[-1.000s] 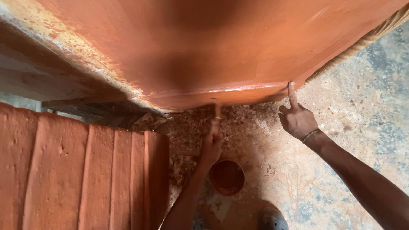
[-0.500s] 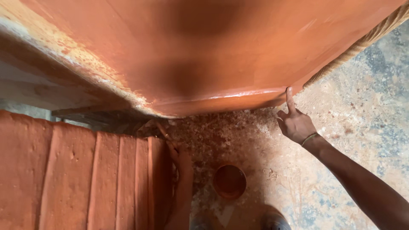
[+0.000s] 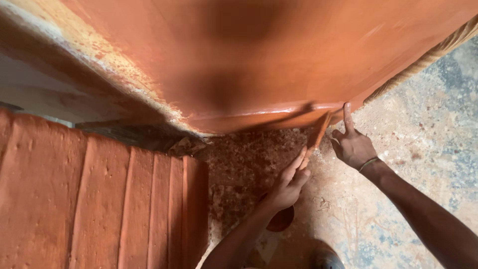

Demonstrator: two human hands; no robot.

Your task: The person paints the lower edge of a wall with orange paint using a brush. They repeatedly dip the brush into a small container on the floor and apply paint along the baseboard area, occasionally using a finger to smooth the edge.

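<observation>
Left hand (image 3: pixel 289 184) has its fingers closed around the handle of a thin brush (image 3: pixel 316 135) (I think it's a brush, it's so coated in orange it blends right in), and the tip sits against the lower edge of the big orange clay vessel (image 3: pixel 259 60). Right hand (image 3: pixel 352 144) holds nothing: index finger points straight up with its tip touching that same lower edge just right of the brush tip, other fingers curled in loosely. There's a thin band on that wrist.

Below the vessel's edge, partly hidden behind the left wrist, is a small round bowl (image 3: pixel 281 220) of orange slip on the floor (image 3: pixel 428 149); only a sliver of it shows. The floor under the vessel is speckled with orange drips. Left of the vessel's edge is a stack of ribbed orange slabs (image 3: pixel 99 204), cut off by the frame. A rope-like band (image 3: pixel 428 57) runs along the vessel's right side, also cut off. The vessel's top is out of view, and a dark shadow covers its middle.
</observation>
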